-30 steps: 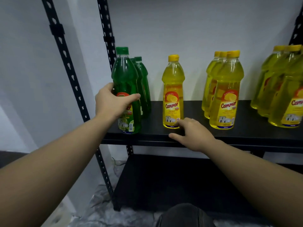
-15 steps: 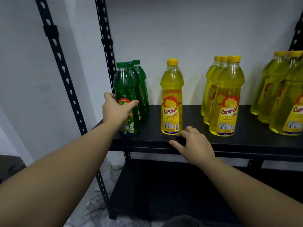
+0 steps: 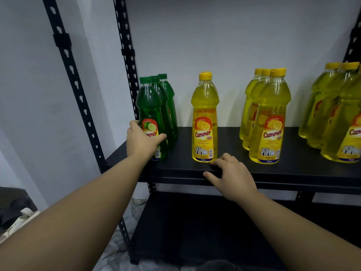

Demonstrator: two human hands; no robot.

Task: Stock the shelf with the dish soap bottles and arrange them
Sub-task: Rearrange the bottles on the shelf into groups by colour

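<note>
My left hand (image 3: 141, 140) grips the lower body of the front green dish soap bottle (image 3: 149, 106), which stands upright at the left end of the black shelf (image 3: 230, 142). Two more green bottles (image 3: 169, 102) line up behind it. A yellow lemon bottle (image 3: 204, 118) stands in the middle with another yellow cap just behind it. My right hand (image 3: 231, 176) rests on the shelf's front edge, fingers curled, fingertips touching the base of that yellow bottle. A row of three yellow bottles (image 3: 270, 118) stands to the right, and another yellow row (image 3: 336, 114) is at the far right.
Black perforated uprights (image 3: 78, 90) frame the shelf on the left. A lower black shelf (image 3: 195, 231) lies beneath. A white wall is close behind the bottles. Cloth or bags lie on the floor at the bottom left (image 3: 17, 216).
The front green bottle has come down from a raised tilt and now stands on the shelf in line with the other green ones. My right hand stayed at the shelf edge.
</note>
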